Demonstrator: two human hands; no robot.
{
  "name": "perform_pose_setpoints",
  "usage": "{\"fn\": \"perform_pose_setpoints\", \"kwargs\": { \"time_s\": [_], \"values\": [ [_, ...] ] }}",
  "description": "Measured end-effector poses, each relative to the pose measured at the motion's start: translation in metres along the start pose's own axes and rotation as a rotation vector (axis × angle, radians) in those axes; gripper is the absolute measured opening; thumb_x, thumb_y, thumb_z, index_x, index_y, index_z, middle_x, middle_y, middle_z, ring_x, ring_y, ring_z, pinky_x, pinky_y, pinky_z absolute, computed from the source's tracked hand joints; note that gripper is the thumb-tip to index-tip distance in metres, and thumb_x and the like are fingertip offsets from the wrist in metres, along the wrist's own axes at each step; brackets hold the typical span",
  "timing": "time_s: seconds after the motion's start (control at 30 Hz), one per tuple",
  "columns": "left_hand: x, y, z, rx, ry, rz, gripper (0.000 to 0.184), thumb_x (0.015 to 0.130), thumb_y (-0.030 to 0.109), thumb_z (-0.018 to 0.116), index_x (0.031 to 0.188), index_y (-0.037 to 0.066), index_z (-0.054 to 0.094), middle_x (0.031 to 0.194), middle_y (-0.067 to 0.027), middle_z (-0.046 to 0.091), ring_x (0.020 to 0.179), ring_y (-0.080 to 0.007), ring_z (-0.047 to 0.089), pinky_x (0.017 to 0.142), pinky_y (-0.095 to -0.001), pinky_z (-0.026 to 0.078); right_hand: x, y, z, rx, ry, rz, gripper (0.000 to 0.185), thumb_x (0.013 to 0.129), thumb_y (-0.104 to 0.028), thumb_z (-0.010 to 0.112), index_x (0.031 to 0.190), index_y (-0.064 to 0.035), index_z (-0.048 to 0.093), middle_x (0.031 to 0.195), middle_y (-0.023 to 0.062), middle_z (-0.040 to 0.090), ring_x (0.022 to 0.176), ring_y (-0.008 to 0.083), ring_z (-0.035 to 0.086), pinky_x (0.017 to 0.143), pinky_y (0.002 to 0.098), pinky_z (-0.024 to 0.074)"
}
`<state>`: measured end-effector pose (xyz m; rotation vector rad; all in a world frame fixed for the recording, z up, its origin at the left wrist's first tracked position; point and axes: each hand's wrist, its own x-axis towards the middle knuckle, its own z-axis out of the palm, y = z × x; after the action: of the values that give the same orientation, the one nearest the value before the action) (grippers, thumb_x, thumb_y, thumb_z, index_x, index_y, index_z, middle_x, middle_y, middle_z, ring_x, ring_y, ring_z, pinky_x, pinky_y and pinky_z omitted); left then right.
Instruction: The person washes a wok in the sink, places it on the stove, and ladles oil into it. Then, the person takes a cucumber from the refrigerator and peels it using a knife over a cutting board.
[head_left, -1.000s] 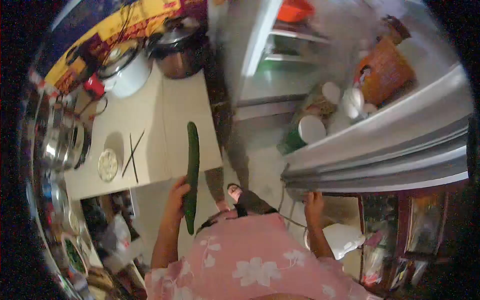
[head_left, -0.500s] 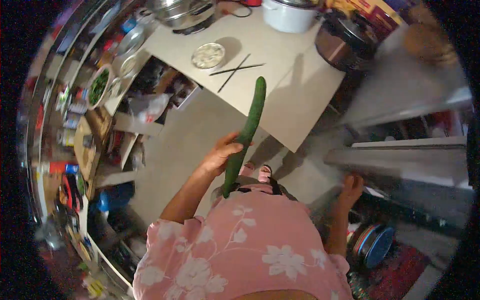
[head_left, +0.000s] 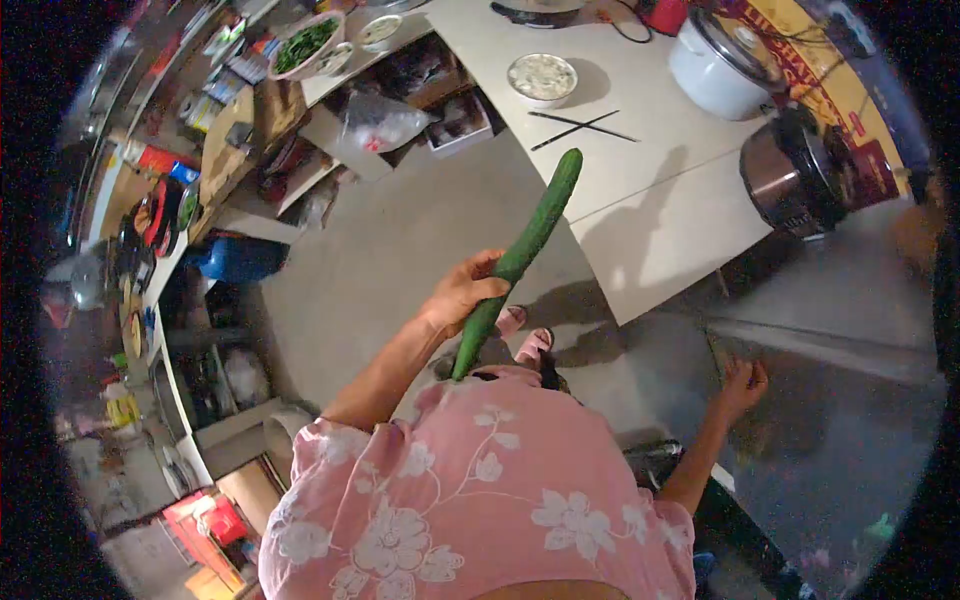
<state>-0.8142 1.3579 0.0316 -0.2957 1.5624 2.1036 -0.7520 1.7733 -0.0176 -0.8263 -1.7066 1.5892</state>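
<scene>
A long green cucumber slants up and away in front of my body. My left hand is closed around its lower half, thumb on top, and the cucumber's near end reaches my pink shirt. My right hand is out to the right beside a grey, glossy panel, with its fingers loosely bent and nothing visible in them. Whether its fingertips touch the panel I cannot tell.
On the pale table ahead are a white bowl of pale food, crossed chopsticks, a white pot and a dark cooker. Cluttered shelves line the left, with a basin of greens and a blue container.
My view has turned left, so the table now sits further right. The cucumber stays in my left hand. At right, the grey panel now covers the opening where shelf edges and stored things showed.
</scene>
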Motion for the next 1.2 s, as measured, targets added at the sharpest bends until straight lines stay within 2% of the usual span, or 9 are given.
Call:
{"fn": "perform_pose_setpoints", "kwargs": {
  "time_s": [0.13, 0.2, 0.3, 0.5, 0.63, 0.73, 0.8, 1.1, 1.2],
  "values": [
    [-0.018, -0.001, -0.009, 0.085, 0.181, 0.106, 0.045, 0.066, 0.008, 0.058, 0.108, 0.003, 0.045, 0.090, -0.0036, 0.050, 0.086, -0.0133, 0.045, 0.076, -0.0258, 0.037, -0.005, -0.005, 0.012, -0.156, 0.025, 0.050, 0.029, 0.080, -0.014, 0.052, 0.104, -0.0030, 0.042, 0.101, 0.0095, 0.046, 0.085, 0.0183, 0.052, 0.071, 0.0315, 0.0453],
    [-0.028, 0.003, -0.018, 0.242, 0.323, 0.138, 0.044, 0.065, 0.006, 0.059, 0.107, 0.003, 0.046, 0.087, -0.0033, 0.050, 0.081, -0.0127, 0.047, 0.074, -0.0249, 0.038, -0.009, 0.011, 0.023, -0.296, -0.240, 0.023, 0.030, 0.080, -0.014, 0.050, 0.106, -0.0021, 0.042, 0.102, 0.0098, 0.046, 0.086, 0.0174, 0.052, 0.071, 0.0300, 0.0451],
    [-0.039, 0.000, -0.041, 0.232, 0.395, 0.266, 0.043, 0.065, 0.005, 0.058, 0.106, 0.002, 0.046, 0.084, -0.0034, 0.051, 0.078, -0.0127, 0.048, 0.072, -0.0248, 0.038, -0.039, 0.037, 0.068, -0.176, -0.485, 0.014, 0.029, 0.081, -0.014, 0.050, 0.106, -0.0017, 0.043, 0.098, 0.0093, 0.049, 0.085, 0.0158, 0.051, 0.068, 0.0277, 0.0452],
    [-0.079, 0.003, -0.115, -0.130, 0.437, 0.140, 0.043, 0.072, 0.012, 0.054, 0.113, 0.004, 0.045, 0.090, -0.0025, 0.052, 0.078, -0.0101, 0.045, 0.070, -0.0238, 0.037, -0.122, 0.019, 0.187, -0.359, -1.045, 0.016, 0.018, 0.081, -0.013, 0.049, 0.096, -0.0024, 0.049, 0.088, 0.0054, 0.052, 0.074, 0.0115, 0.053, 0.060, 0.0244, 0.0448],
    [-0.111, -0.009, -0.199, -0.432, 0.462, 0.154, 0.039, 0.076, 0.015, 0.050, 0.113, 0.004, 0.045, 0.093, -0.0052, 0.056, 0.075, -0.0096, 0.048, 0.065, -0.0228, 0.042, -0.209, 0.001, 0.277, -0.347, -1.307, 0.185, 0.016, 0.079, -0.012, 0.052, 0.093, -0.0037, 0.050, 0.079, 0.0031, 0.053, 0.067, 0.0121, 0.054, 0.056, 0.0226, 0.0444],
    [-0.134, -0.012, -0.247, -0.554, 0.538, 0.214, 0.037, 0.078, 0.016, 0.048, 0.112, 0.004, 0.044, 0.095, -0.0064, 0.057, 0.074, -0.0092, 0.050, 0.062, -0.0223, 0.044, -0.262, -0.002, 0.337, -0.401, -1.491, 0.056, 0.016, 0.079, -0.010, 0.051, 0.094, -0.0018, 0.050, 0.078, 0.0037, 0.053, 0.070, 0.0100, 0.053, 0.058, 0.0208, 0.0444],
    [-0.156, -0.007, -0.278, -0.555, 0.562, 0.283, 0.034, 0.079, 0.016, 0.046, 0.111, 0.005, 0.045, 0.096, -0.0064, 0.057, 0.073, -0.0080, 0.050, 0.060, -0.0229, 0.045, -0.302, 0.005, 0.378, -0.453, -1.669, -0.261, 0.018, 0.079, -0.010, 0.052, 0.095, -0.0008, 0.050, 0.079, 0.0048, 0.054, 0.070, 0.0108, 0.054, 0.060, 0.0226, 0.0443],
    [-0.195, -0.007, -0.363, -0.770, 0.795, 0.393, 0.041, 0.074, 0.020, 0.048, 0.110, 0.002, 0.043, 0.093, -0.0073, 0.055, 0.072, -0.0114, 0.049, 0.058, -0.0235, 0.044, -0.425, -0.021, 0.523, -0.388, -2.009, -0.395, 0.025, 0.073, -0.015, 0.058, 0.093, -0.0006, 0.051, 0.081, 0.0119, 0.057, 0.074, 0.0205, 0.056, 0.065, 0.0307, 0.0449],
    [-0.195, 0.003, -0.387, -0.794, 0.909, 0.400, 0.041, 0.073, 0.020, 0.048, 0.110, 0.002, 0.043, 0.093, -0.0067, 0.055, 0.072, -0.0107, 0.049, 0.057, -0.0235, 0.044, -0.464, -0.043, 0.594, -0.429, -1.970, -0.419, 0.028, 0.073, -0.016, 0.058, 0.095, -0.0005, 0.049, 0.081, 0.0129, 0.057, 0.073, 0.0214, 0.056, 0.065, 0.0314, 0.0451]
  ]
}}
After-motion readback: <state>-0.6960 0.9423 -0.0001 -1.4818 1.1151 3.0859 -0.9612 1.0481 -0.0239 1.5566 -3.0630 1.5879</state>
